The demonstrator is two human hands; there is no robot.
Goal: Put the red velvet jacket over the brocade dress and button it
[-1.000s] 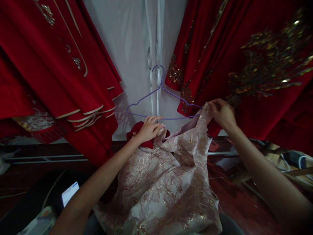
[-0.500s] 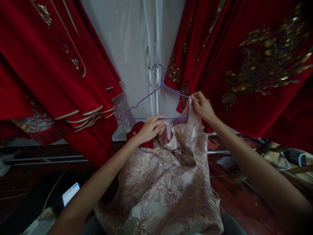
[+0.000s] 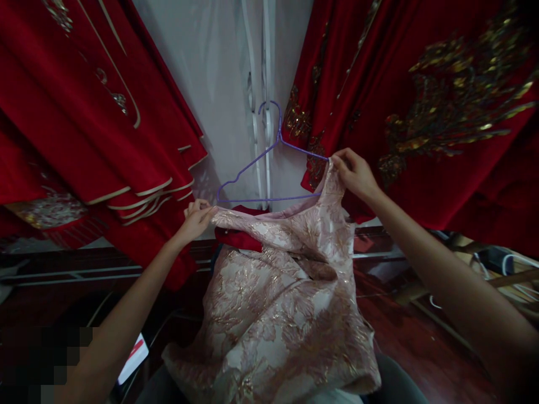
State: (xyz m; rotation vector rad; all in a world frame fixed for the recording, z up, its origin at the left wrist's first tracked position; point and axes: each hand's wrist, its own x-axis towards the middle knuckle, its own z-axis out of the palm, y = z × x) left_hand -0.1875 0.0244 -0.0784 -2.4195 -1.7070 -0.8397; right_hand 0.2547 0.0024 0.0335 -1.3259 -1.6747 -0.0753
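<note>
A pale pink and gold brocade dress [image 3: 269, 314] lies over my lap, its neckline stretched between my hands. My right hand [image 3: 356, 174] pinches one shoulder strap of it, and the right arm of the purple hanger [image 3: 252, 164] runs into that strap. At the other shoulder, my left hand [image 3: 197, 219] grips the strap and pulls it out to the left, just below the hanger's left end, which is bare. The hanger's hook points up, away from me. Some red cloth [image 3: 240, 238] shows behind the dress's neckline.
Red garments with trim [image 3: 160, 123] hang at the left, and more with gold embroidery [image 3: 455, 95] hang at the right. Between them is a pale wall or door [image 3: 202, 73]. A lit phone-like screen [image 3: 133, 359] lies low on the left. Wooden pieces and cables [image 3: 497, 269] are at the right.
My left hand has moved left from mid-neckline, drawing the other strap outward, so the folded neckline is now stretched wide. My right hand still holds its strap on the hanger.
</note>
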